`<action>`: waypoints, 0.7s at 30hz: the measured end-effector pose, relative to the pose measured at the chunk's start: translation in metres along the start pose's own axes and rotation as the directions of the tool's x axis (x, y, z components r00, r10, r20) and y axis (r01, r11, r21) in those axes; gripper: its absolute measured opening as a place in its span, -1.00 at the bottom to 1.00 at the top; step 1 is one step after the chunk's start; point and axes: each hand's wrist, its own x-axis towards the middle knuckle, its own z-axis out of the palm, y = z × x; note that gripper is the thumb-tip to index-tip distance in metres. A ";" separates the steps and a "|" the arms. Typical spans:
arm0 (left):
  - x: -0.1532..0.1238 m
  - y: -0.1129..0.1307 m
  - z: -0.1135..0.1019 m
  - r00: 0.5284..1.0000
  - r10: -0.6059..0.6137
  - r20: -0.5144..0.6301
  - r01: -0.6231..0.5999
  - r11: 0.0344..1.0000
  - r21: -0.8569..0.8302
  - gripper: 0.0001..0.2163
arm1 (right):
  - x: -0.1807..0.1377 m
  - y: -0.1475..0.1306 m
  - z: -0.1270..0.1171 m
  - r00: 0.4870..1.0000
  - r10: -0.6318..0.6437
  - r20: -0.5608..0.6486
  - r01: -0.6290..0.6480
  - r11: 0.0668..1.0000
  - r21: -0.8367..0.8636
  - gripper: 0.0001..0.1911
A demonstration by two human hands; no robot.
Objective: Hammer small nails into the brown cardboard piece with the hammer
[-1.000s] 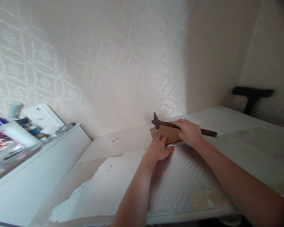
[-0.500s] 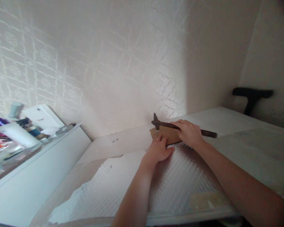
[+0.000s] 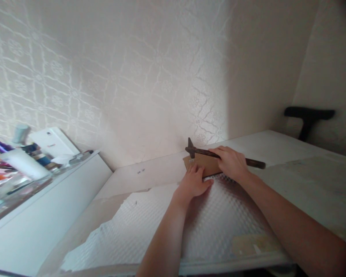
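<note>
Centrally, hammer [image 3: 206, 152]: its dark head is at the board's far left corner, touching or just above, I can't tell which; its handle slopes down to the right.
Right hand [image 3: 232, 161]: closed around the hammer's handle, the butt sticking out beyond it.
Left hand [image 3: 193, 184]: fingers pressed flat on the brown board [image 3: 212, 164], thumb spread aside.
Bubbly white sheet [image 3: 132, 227]: under the hands, ragged along its left edge.
Tabletop [image 3: 256, 142]: pale, with small dark bits [image 3: 140, 171] left of the board.
Left side: white cabinet [image 3: 46, 215], cluttered on top.
Behind: patterned wall [image 3: 147, 77].
</note>
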 end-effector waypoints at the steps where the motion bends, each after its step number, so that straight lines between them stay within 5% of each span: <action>1: 0.000 0.000 0.000 1.000 0.001 0.000 -0.001 1.000 -0.001 -0.38 | 0.000 0.000 0.000 1.000 0.002 0.004 -0.001 1.000 -0.002 -0.52; 21: 0.000 0.000 0.000 1.000 -0.001 -0.003 0.001 1.000 -0.005 -0.38 | 0.000 0.000 0.000 1.000 0.003 -0.012 -0.003 1.000 0.008 -0.54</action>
